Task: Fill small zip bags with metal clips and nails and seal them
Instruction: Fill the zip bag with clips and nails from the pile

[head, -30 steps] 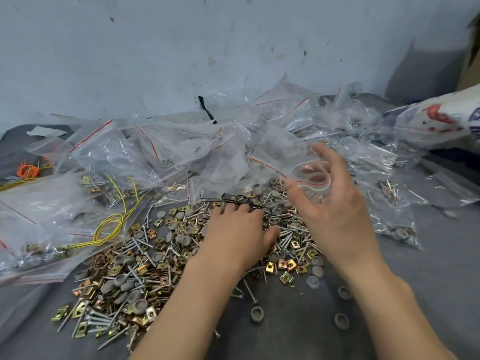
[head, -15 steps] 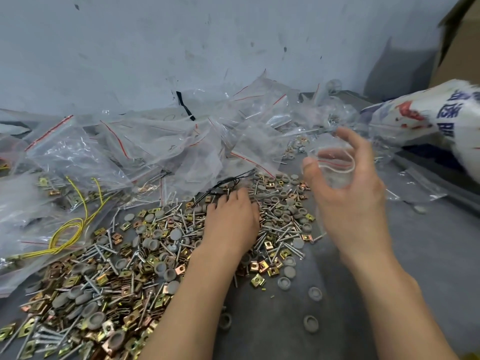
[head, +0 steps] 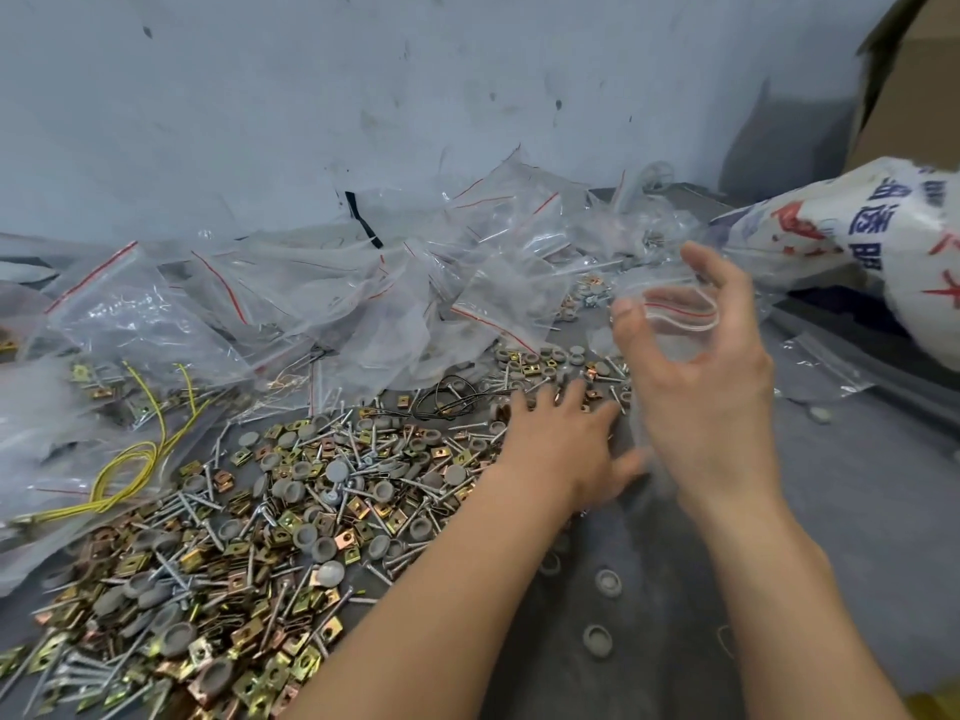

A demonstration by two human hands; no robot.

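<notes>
A wide pile of brass clips, nails and grey caps (head: 291,517) covers the grey table (head: 857,511). My left hand (head: 563,449) lies palm down on the pile's right edge, fingers spread forward over the parts and slightly blurred. My right hand (head: 698,392) is raised just to the right of it and holds a small clear zip bag (head: 675,317) with a red stripe. Thumb and curled fingers keep the bag's mouth open. I cannot tell whether anything lies under the left palm.
Many empty and filled zip bags (head: 322,304) are heaped along the wall behind the pile. A yellow wire (head: 130,459) and a black wire (head: 452,400) lie among them. A printed white sack (head: 883,241) and a cardboard box (head: 914,80) stand at the right. Loose grey caps (head: 597,639) dot the near table.
My right hand has lifted the open bag up and to the right. My left hand has slid right along the pile's edge. The view has swung to the right.
</notes>
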